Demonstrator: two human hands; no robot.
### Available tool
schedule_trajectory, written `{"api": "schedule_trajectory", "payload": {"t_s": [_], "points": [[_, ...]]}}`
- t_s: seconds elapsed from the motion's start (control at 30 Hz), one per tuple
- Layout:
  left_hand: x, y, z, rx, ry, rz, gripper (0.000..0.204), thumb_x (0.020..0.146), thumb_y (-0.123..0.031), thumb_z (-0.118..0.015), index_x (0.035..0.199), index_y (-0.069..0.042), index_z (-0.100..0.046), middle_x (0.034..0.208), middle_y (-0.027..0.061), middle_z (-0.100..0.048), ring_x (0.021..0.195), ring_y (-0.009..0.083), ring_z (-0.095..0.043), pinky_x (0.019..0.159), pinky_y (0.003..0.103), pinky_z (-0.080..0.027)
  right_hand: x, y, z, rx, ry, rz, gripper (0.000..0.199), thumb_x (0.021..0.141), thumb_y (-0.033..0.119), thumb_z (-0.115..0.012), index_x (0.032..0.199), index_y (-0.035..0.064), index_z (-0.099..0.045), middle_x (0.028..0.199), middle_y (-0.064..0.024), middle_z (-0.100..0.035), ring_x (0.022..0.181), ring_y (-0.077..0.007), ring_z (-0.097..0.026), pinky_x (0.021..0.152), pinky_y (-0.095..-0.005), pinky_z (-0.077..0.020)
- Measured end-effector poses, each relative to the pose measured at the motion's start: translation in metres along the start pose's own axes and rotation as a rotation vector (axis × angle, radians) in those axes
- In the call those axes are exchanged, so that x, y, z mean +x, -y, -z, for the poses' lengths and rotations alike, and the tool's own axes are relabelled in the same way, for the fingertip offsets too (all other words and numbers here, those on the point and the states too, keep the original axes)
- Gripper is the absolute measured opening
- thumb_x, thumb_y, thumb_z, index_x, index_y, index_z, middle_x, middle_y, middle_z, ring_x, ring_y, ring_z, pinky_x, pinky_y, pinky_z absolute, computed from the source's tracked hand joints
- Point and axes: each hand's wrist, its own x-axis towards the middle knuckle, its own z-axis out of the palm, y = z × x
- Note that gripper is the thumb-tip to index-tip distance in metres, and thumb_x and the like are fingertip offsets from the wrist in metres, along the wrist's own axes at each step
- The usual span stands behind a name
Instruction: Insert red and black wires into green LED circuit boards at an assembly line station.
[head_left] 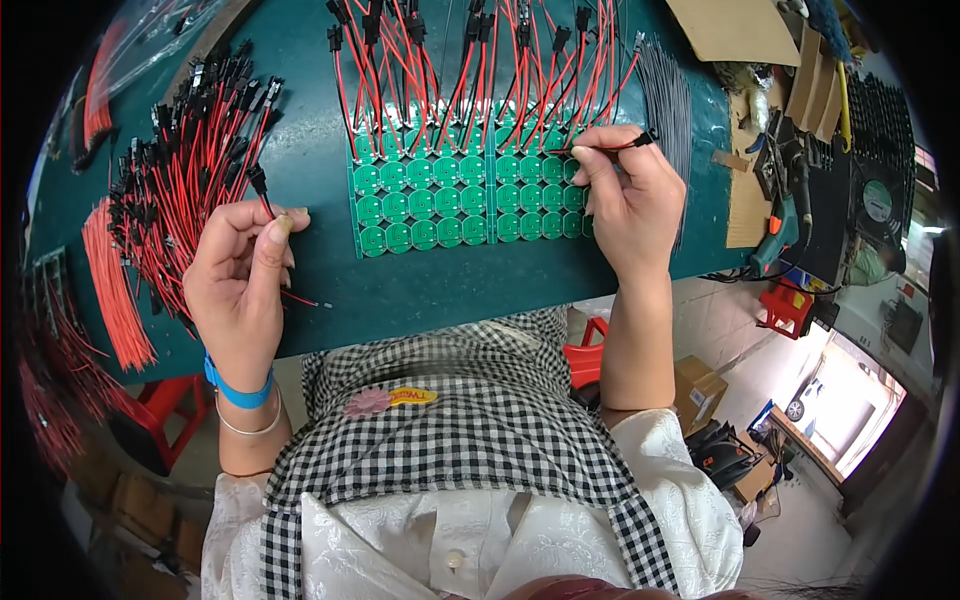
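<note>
My left hand point(243, 262) is closed, thumb against fingers, on a red-and-black wire lead with a black connector point(258, 181) sticking up above the fingertips. The lead's stripped ends come out below the hand. Between the thumb and fingers of my right hand point(637, 205) is another red-and-black lead, its black plug point(643, 139) pointing right. That hand is over the right edge of a panel of round green circuit boards point(423, 205). Several leads point(445, 95) rise from the panel's far rows. The right fingers hide part of its right side.
A heap of red-and-black leads point(190, 170) lies left, beside a bundle of red wires point(115, 285). Thin grey wires point(668, 110) lie right of the panel. A green tool point(774, 243) and cardboard point(742, 205) are at the table's right edge. Red stools point(785, 308) stand below.
</note>
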Motion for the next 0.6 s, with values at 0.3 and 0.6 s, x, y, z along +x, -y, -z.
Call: {"api": "schedule_trajectory", "payload": {"t_s": [0.3,0.6], "points": [[-0.002,-0.009,-0.004,-0.013,-0.019,0.002,0.007,0.103,-0.008,-0.057,0.104,-0.001,-0.057,0.099,0.011,-0.072,0.068,0.0039,-0.051,0.057,0.017,-0.04,0.007,0.008,-0.001,-0.249,0.022,0.151,0.012,0.084,0.003,-0.073,0.083,-0.0003,-0.061,0.079,-0.0134,-0.064,0.067,-0.0319,-0.064,0.058,-0.0374,-0.0503],[-0.014,-0.035,-0.031,-0.237,0.227,0.068,0.011,0.1,-0.004,-0.059,0.109,0.002,-0.058,0.091,0.0118,-0.073,0.066,0.0045,-0.056,0.059,0.019,-0.044,0.011,0.013,-0.018,-0.345,-0.001,0.143,0.016,0.083,0.007,-0.076,0.082,0.0022,-0.061,0.076,-0.0121,-0.064,0.064,-0.0312,-0.064,0.057,-0.0382,-0.0503]]}}
